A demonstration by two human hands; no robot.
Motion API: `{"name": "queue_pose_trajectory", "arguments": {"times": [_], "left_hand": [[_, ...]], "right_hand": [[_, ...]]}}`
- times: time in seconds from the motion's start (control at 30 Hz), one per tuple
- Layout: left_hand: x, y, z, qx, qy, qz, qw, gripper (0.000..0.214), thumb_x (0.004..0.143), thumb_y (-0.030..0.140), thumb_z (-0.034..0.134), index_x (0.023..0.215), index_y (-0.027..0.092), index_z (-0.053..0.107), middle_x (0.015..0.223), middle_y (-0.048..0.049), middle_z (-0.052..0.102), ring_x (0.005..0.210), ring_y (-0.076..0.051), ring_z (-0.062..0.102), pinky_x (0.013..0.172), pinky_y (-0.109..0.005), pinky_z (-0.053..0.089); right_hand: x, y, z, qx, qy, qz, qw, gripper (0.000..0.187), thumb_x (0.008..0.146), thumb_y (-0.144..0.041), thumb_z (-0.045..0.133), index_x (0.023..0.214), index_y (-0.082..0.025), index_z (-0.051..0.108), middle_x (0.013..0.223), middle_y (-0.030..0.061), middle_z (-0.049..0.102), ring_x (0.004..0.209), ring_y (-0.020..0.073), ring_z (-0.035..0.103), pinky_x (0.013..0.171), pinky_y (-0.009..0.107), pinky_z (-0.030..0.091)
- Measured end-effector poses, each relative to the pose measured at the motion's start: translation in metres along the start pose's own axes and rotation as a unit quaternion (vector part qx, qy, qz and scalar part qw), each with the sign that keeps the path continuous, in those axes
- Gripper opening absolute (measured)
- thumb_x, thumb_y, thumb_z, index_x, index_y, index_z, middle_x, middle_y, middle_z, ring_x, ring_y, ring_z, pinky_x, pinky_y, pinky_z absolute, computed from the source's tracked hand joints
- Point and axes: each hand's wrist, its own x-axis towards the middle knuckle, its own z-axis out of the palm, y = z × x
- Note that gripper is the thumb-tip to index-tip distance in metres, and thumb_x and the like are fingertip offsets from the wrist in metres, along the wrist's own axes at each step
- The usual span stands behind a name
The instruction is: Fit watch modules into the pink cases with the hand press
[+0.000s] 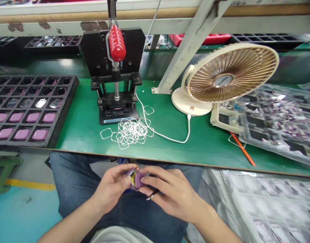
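Over my lap, below the table's front edge, both hands pinch a small purple part (137, 179) with a yellow edge. My left hand (114, 188) grips it from the left with thumb and fingers. My right hand (170, 193) grips it from the right and also carries a thin dark tool (152, 194) between its fingers. On the green table (200, 141) above lies a heap of thin white wire frames (129, 132). Behind the heap stands a black hand press (113, 79) with a red handle (117, 43).
A black foam tray (30, 109) at the left carries several purple parts and shiny ones. A beige desk fan (221, 76) with a white cable stands right of the press. Clear plastic trays (276, 118) crowd the right side, near an orange pencil (242, 149).
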Motion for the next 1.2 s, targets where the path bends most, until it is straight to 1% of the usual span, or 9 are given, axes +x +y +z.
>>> {"name": "queue_pose_trajectory", "arguments": {"times": [0.1,0.17,0.27,0.33,0.43,0.67,0.93,1.1,1.2], "left_hand": [[0.000,-0.002,0.000,-0.002,-0.004,0.018,1.000,0.041,0.080,0.030,0.098,0.118,0.025,0.086,0.120,-0.0086,0.084,0.106,-0.019,0.077,0.093,-0.025,0.060],[-0.001,-0.002,0.001,0.008,0.000,0.044,0.999,0.041,0.078,0.027,0.099,0.117,0.027,0.086,0.122,-0.0075,0.083,0.111,-0.020,0.076,0.098,-0.026,0.059],[0.000,-0.002,0.003,0.036,0.006,0.085,0.996,0.041,0.076,0.024,0.100,0.115,0.029,0.087,0.124,-0.0056,0.082,0.115,-0.020,0.076,0.104,-0.027,0.056],[0.000,-0.001,0.004,0.048,0.004,0.104,0.993,0.041,0.075,0.023,0.100,0.114,0.030,0.087,0.124,-0.0049,0.080,0.116,-0.020,0.075,0.106,-0.027,0.056],[0.000,0.000,0.004,0.054,-0.003,0.120,0.991,0.043,0.074,0.023,0.101,0.114,0.030,0.087,0.124,-0.0049,0.078,0.118,-0.021,0.075,0.107,-0.028,0.056],[0.000,0.000,0.003,0.064,-0.012,0.141,0.988,0.045,0.073,0.023,0.102,0.115,0.031,0.087,0.123,-0.0057,0.076,0.116,-0.021,0.075,0.104,-0.029,0.057],[0.000,0.001,0.003,0.066,0.012,0.139,0.988,0.044,0.070,0.025,0.103,0.111,0.030,0.088,0.122,-0.0068,0.076,0.116,-0.023,0.075,0.102,-0.030,0.059],[0.001,0.001,0.001,0.069,0.026,0.158,0.985,0.045,0.069,0.023,0.104,0.110,0.032,0.088,0.123,-0.0058,0.077,0.119,-0.023,0.075,0.102,-0.029,0.059],[0.000,0.002,0.004,0.085,0.020,0.168,0.982,0.039,0.078,0.025,0.098,0.115,0.032,0.087,0.131,-0.0085,0.075,0.125,-0.026,0.073,0.106,-0.033,0.059]], "right_hand": [[-0.003,-0.004,0.006,0.021,0.057,0.028,0.998,0.011,0.106,-0.028,0.070,0.115,-0.023,0.073,0.120,0.0057,0.080,0.102,0.0157,0.081,0.066,0.027,0.052],[-0.006,-0.009,0.012,0.036,0.084,0.058,0.994,0.014,0.103,-0.024,0.074,0.117,-0.024,0.075,0.122,0.0064,0.079,0.100,0.0161,0.081,0.068,0.027,0.055],[-0.008,-0.016,0.022,0.029,0.108,0.080,0.990,0.016,0.103,-0.022,0.075,0.118,-0.025,0.078,0.125,0.0066,0.079,0.082,0.0124,0.079,0.067,0.027,0.057],[-0.010,-0.019,0.028,0.013,0.124,0.081,0.989,0.015,0.103,-0.022,0.074,0.116,-0.026,0.080,0.123,0.0059,0.079,0.066,0.0079,0.071,0.061,0.026,0.053],[-0.011,-0.021,0.033,-0.004,0.142,0.079,0.987,0.014,0.103,-0.021,0.074,0.114,-0.027,0.082,0.121,0.0057,0.079,0.059,0.0052,0.063,0.058,0.026,0.048],[-0.012,-0.023,0.032,0.001,0.122,0.069,0.990,0.016,0.106,-0.021,0.071,0.117,-0.025,0.082,0.123,0.0073,0.078,0.060,0.0049,0.060,0.059,0.023,0.049],[-0.014,-0.022,0.035,-0.004,0.105,0.070,0.992,0.027,0.106,-0.017,0.067,0.127,-0.028,0.078,0.130,0.0083,0.077,0.061,0.0072,0.063,0.060,0.025,0.053],[-0.016,-0.023,0.040,-0.024,0.079,0.029,0.996,0.039,0.104,-0.009,0.059,0.139,-0.021,0.071,0.144,0.0165,0.071,0.080,0.0136,0.076,0.067,0.026,0.061],[-0.020,-0.022,0.051,-0.041,0.087,0.035,0.995,0.046,0.102,-0.004,0.055,0.142,-0.021,0.068,0.149,0.0184,0.067,0.090,0.0172,0.080,0.070,0.029,0.064]]}}
